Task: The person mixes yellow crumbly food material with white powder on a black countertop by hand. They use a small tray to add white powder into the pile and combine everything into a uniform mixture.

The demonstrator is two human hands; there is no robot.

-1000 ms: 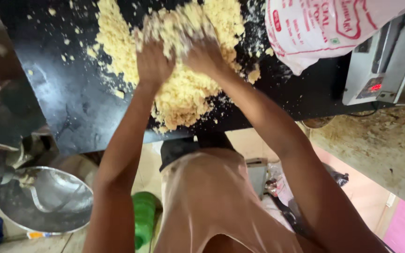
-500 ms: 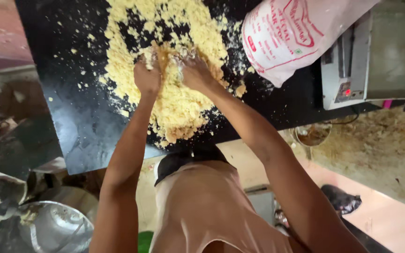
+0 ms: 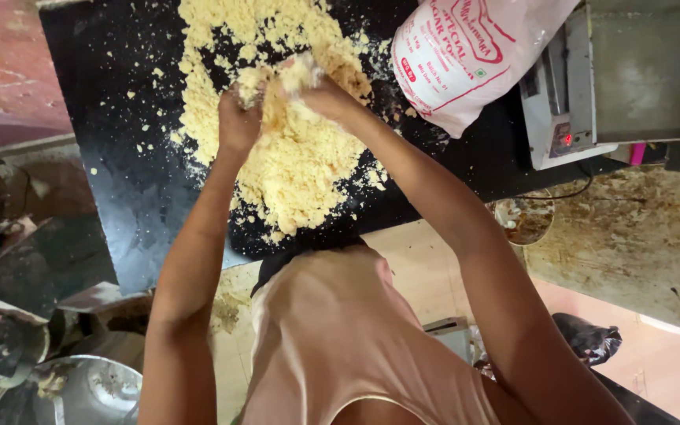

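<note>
Both hands, left hand and right hand, have lifted from the crumbly yellow mixture on the black surface, cupped around clumps; rubbing evenly over the heap should limit scatter.

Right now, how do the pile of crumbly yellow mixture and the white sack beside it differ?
The crumbly yellow mixture lies loose and scattered on the black slab; the white sack is one smooth, bulging package. Both hands, left hand and right hand, grasp the mixture; neither touches the sack. Both rest on the slab.
</note>
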